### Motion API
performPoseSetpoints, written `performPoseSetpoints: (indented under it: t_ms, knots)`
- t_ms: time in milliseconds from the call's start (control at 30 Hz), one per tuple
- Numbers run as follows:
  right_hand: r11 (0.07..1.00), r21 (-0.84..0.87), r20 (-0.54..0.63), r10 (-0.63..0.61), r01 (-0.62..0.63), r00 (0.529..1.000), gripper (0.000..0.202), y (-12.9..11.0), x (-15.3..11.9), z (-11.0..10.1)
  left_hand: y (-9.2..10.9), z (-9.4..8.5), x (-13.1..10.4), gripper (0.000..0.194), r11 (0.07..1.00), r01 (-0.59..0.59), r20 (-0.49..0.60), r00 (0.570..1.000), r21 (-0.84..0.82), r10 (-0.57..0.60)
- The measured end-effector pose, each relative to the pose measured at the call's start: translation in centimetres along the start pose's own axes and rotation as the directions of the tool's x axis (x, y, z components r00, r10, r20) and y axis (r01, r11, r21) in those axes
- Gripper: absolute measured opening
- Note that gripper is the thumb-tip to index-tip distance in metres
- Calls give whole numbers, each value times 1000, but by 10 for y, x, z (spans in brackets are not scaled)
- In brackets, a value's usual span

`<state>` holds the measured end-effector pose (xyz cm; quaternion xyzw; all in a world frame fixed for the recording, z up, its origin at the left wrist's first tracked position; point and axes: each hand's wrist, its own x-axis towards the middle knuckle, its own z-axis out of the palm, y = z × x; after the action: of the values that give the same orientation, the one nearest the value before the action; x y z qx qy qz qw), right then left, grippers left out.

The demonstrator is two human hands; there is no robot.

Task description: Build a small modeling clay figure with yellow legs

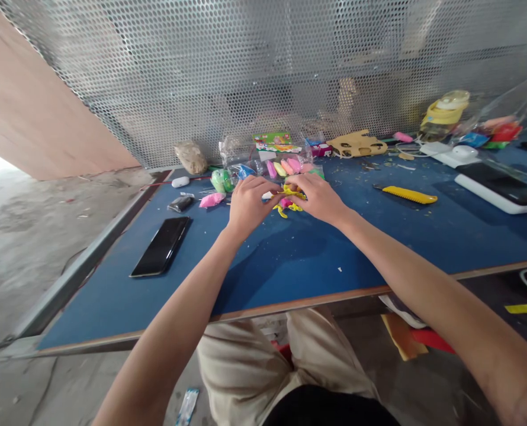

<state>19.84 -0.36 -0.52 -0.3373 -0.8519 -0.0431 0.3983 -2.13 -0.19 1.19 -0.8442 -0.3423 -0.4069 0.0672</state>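
Observation:
My left hand [251, 201] and my right hand [319, 196] meet over the far middle of the blue table. Between their pinched fingertips is a soft yellow piece [295, 207] that looks like modelling clay, with uneven ends hanging down. A bit of pink [285, 202] shows among the yellow; my fingers partly hide both. Just beyond my hands lie several small coloured clay sticks [281, 168] in clear wrapping. Left of my left hand are a pink clay lump [212, 200] and a green wrapped lump [221, 180].
A black phone [161, 247] lies at left, near a white earphone case [180, 182]. Toward the right are a yellow utility knife [409, 194], a power bank with a phone [503, 186] and a yellow-banded bottle [444, 115]. Perforated metal sheeting [263, 65] rises behind the table.

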Motion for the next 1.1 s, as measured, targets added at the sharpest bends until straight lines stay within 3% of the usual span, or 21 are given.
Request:
performPoseSetpoints:
  t_ms: [100, 167, 267, 367, 467, 600, 733, 967, 1100]
  knots:
    - [998, 62, -35, -31, 33, 999, 27, 2, 0, -3, 4, -2, 2, 26, 962, 81, -25, 996, -261, -90]
    - [989, 145, -96, 9, 5, 995, 25, 5, 0, -6, 1, -5, 4, 35, 875, 159, -19, 982, -458, -189]
    - [964, 252, -152, 121, -80, 981, 24, 10, -2, -10, -6, -8, 4, 42, 738, 252, 99, 965, -626, -245]
    - [949, 283, -132, 178, -135, 975, 26, 14, -4, -12, -9, -8, 3, 39, 683, 343, 292, 936, -645, -195]
    - [948, 290, -110, 173, -135, 979, 27, 15, -3, -12, -8, -6, 1, 35, 650, 404, 390, 904, -643, -176]
    - [947, 309, -118, 123, -82, 985, 27, 13, -1, -11, -7, -5, 0, 30, 620, 426, 400, 896, -659, -190]
    - [936, 350, -95, 74, -36, 993, 33, 2, 0, -12, -4, -6, 1, 27, 669, 393, 389, 906, -631, -166]
    - [934, 356, -143, 81, -25, 986, 13, -8, 1, -16, 8, -12, 5, 25, 683, 346, 350, 926, -643, -139]
    - [904, 419, -77, 134, -89, 988, 13, -10, 1, -20, 8, -23, 6, 22, 591, 408, 445, 891, -696, -91]
